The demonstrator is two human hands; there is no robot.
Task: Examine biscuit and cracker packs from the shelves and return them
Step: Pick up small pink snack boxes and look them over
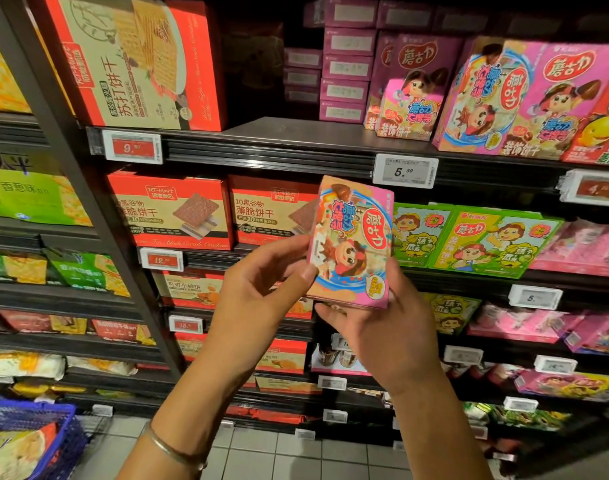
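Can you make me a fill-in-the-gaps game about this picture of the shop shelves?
1. The bracelet is on the ___ wrist.
2. The white price tag just above the held box reads 5.___
3. The basket in the bottom corner is ___.
4. The shelf boxes just to the right of the held box are ___.

Missing words: left; 39; blue; green.
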